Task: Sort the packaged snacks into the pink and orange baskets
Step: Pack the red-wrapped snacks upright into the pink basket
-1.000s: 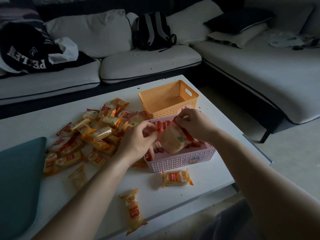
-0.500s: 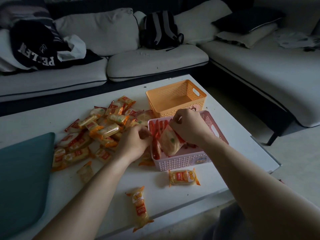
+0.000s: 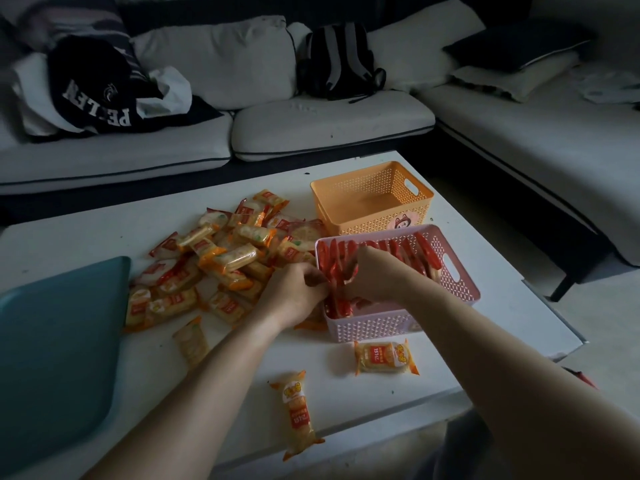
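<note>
The pink basket (image 3: 460, 285) stands on the white table (image 3: 502, 327) and holds a row of red-wrapped snack packets (image 3: 412, 251) set on edge. My right hand (image 3: 374, 271) is down inside it, fingers curled on a red packet (image 3: 341, 304) at the row's near end. At the basket's left rim, my left hand (image 3: 294, 292) has its fingers curled over the edge. Behind it the orange basket (image 3: 367, 202) shows nothing inside. A pile of orange and red snack packets (image 3: 221, 265) lies to the left.
Three loose orange packets lie near the front: one (image 3: 386, 356) before the pink basket, one (image 3: 297, 414) by the table edge, one (image 3: 192, 344) left of my forearm. A teal cushion (image 3: 59, 358) covers the table's left side. Sofas (image 3: 332, 123) stand behind and to the right.
My right hand has lowered the packet it held above the pink basket down into the row of red packets. My left hand stayed at the basket's left rim. The view has shifted slightly.
</note>
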